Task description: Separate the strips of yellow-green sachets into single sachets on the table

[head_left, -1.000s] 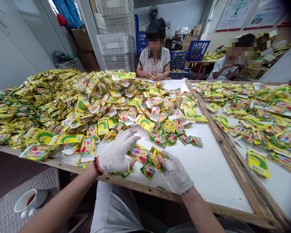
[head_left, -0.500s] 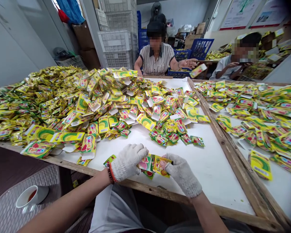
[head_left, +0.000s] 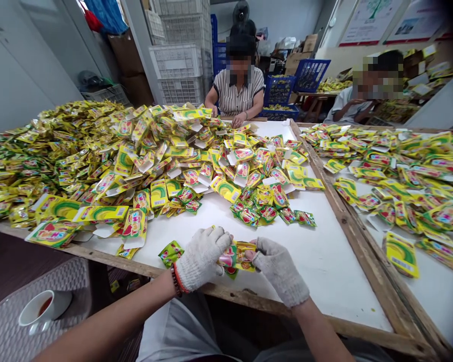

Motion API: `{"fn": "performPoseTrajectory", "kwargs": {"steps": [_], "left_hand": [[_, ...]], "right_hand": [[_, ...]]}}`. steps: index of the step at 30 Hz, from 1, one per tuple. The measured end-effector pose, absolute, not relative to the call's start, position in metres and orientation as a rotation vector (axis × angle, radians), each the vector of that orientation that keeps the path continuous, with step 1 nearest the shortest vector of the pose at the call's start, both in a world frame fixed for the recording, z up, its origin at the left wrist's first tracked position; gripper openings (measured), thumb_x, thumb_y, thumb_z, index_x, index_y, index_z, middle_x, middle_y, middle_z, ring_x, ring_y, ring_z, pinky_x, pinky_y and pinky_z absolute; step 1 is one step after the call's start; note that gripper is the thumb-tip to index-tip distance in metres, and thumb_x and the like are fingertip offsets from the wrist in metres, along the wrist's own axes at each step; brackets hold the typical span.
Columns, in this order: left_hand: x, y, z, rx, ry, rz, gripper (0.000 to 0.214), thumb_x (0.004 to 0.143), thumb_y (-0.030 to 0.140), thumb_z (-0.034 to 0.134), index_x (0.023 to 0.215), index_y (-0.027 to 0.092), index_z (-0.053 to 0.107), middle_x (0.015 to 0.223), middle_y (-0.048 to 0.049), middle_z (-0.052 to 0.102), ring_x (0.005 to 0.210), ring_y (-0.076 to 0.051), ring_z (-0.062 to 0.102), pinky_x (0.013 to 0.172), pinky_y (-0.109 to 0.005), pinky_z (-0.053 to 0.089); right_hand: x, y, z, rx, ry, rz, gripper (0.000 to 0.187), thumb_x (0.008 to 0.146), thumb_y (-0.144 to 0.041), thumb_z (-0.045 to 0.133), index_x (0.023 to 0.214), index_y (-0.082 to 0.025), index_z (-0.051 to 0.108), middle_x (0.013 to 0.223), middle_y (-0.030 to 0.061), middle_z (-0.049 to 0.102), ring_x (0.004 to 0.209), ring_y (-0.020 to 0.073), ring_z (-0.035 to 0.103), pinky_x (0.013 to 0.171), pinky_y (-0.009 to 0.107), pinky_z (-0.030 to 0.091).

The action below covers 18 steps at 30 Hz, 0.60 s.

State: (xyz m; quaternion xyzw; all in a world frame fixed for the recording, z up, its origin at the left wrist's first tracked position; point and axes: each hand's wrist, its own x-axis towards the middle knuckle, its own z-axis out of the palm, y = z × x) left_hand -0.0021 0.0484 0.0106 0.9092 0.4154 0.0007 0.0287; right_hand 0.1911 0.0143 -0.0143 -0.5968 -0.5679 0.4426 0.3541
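Both my hands wear white knit gloves with bare fingertips. Between them is a small bunch of yellow and red foil sachets (head_left: 236, 256), pinched by my left hand (head_left: 202, 259) and my right hand (head_left: 279, 271). A loose green-and-yellow sachet (head_left: 171, 253) lies on the white table top (head_left: 324, 281), just left of my left hand. A large heap of yellow foil sachets (head_left: 98, 161), some with white paper tabs, spreads over the far side of the table. Its nearest pieces lie a short way beyond my hands.
A person in a striped shirt (head_left: 238, 85) sits across the table, with a second person (head_left: 362, 93) at the right. A wooden table frame (head_left: 362, 251) separates a second spread of sachets (head_left: 400, 171). A teacup (head_left: 38, 309) stands low at left. Stacked plastic crates (head_left: 177, 70) rise behind.
My hands have closed in on the sachets and hold them together above the table. The person opposite has drawn back an outstretched arm to the table.
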Motion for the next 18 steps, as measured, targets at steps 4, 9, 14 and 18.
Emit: {"fn": "performPoseTrajectory", "kwargs": {"steps": [4, 9, 14, 18], "left_hand": [[0.003, 0.047, 0.009, 2.841, 1.311, -0.018, 0.057, 0.069, 0.028, 0.063, 0.122, 0.02, 0.043, 0.111, -0.0069, 0.053, 0.098, -0.027, 0.05, 0.079, -0.04, 0.041], [0.006, 0.045, 0.008, 2.869, 1.311, -0.07, 0.055, 0.071, 0.028, 0.062, 0.122, 0.019, 0.043, 0.11, -0.0073, 0.054, 0.097, -0.027, 0.051, 0.078, -0.041, 0.041], [0.009, 0.045, 0.009, 2.872, 1.354, 0.003, 0.054, 0.074, 0.028, 0.061, 0.123, 0.02, 0.042, 0.111, -0.0081, 0.054, 0.098, -0.027, 0.051, 0.079, -0.041, 0.041], [0.005, 0.049, 0.007, 2.861, 1.344, 0.009, 0.055, 0.073, 0.029, 0.063, 0.123, 0.02, 0.043, 0.111, -0.0081, 0.053, 0.098, -0.027, 0.05, 0.077, -0.041, 0.041]], "right_hand": [[0.187, 0.011, -0.014, -1.621, -1.477, 0.929, 0.02, 0.081, -0.031, 0.054, 0.084, -0.017, 0.066, 0.08, 0.0045, 0.07, 0.071, 0.0169, 0.063, 0.063, 0.025, 0.049], [0.182, 0.01, -0.016, -1.632, -1.561, 0.824, 0.02, 0.08, -0.031, 0.054, 0.085, -0.017, 0.067, 0.083, 0.0061, 0.07, 0.073, 0.0188, 0.063, 0.067, 0.028, 0.05], [0.179, 0.011, -0.012, -1.636, -1.469, 0.773, 0.02, 0.08, -0.031, 0.053, 0.085, -0.019, 0.068, 0.084, 0.0056, 0.071, 0.076, 0.0195, 0.064, 0.07, 0.028, 0.05], [0.182, 0.012, -0.013, -1.545, -1.365, 1.077, 0.023, 0.078, -0.035, 0.059, 0.091, -0.018, 0.067, 0.087, 0.0049, 0.072, 0.077, 0.0201, 0.065, 0.069, 0.028, 0.051]]}}
